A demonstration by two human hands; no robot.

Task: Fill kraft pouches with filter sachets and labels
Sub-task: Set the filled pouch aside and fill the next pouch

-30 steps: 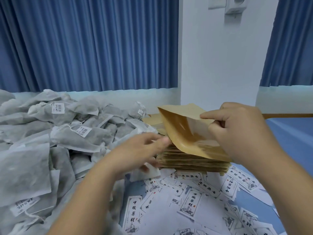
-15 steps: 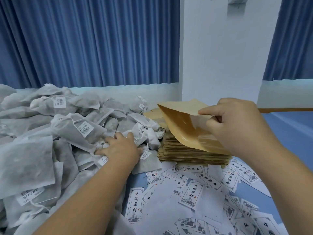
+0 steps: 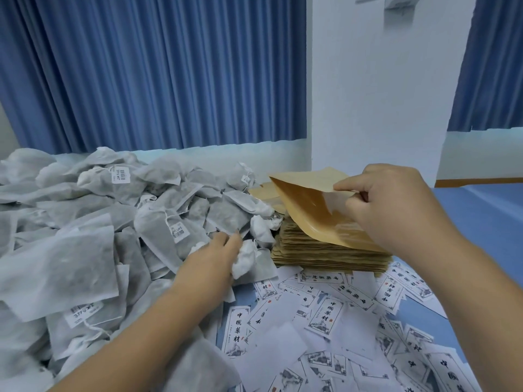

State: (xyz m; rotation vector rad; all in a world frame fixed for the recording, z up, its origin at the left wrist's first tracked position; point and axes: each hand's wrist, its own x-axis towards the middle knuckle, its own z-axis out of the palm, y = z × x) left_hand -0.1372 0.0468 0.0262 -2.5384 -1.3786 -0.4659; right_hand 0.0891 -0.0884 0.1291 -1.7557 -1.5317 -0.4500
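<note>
I saw the right hand's fingers pinching the near lip of a flat brown kraft paper pouch, thumb and forefinger closed on the edge, pulling its mouth open so the shiny lining showed. The right hand held that pouch tilted, with its lower edge resting on a tall stack of identical brown kraft pouches.

The left hand's fingers were curled down into the edge of a big heap of grey-white filter sachets, pressed against one sachet's bunched white top. I could not tell whether the left hand had actually gripped it.

The heap filled the left side of the blue desk, just beside the pouch stack. White paper labels printed with black Chinese characters and ink drawings lay scattered in front of the stack, between the two forearms. Behind stood pleated blue curtains and a white wall pillar.
</note>
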